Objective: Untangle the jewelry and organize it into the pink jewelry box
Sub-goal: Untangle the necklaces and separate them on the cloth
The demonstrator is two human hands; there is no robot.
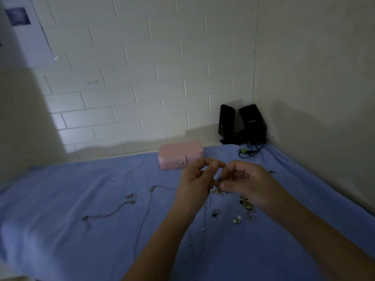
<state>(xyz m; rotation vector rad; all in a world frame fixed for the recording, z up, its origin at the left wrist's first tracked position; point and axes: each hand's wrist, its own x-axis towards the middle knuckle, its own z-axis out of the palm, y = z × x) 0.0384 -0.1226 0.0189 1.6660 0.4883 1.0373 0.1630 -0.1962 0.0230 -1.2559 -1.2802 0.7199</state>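
The task looks to be at an early stage. The pink jewelry box (180, 154) sits closed, its snap tab fastened, at the far edge of the blue cloth (60, 199), so nothing has been put away as far as can be seen. Just in front of it the left hand (193, 185) pinches a thin chain (205, 218) between thumb and fingertips. The right hand (246, 180) has its grip closed on the same chain just beside, where a knot or small charm seems to sit; the dim light hides the detail. The chain's loose ends hang down to the cloth between the forearms.

A short chain (109, 213) and a long chain (145, 211) lie apart to the left, each in its own line, so they seem freed. A scatter of rings and earrings (246, 205) waits on the right, near a pearl earring (239, 217).

The box is smooth and leather-like, with rounded corners and a round metal snap. The chains are fine, limp metal links. The cloth looks soft, fleecy and lightly wrinkled, and the pearl is round and glossy.
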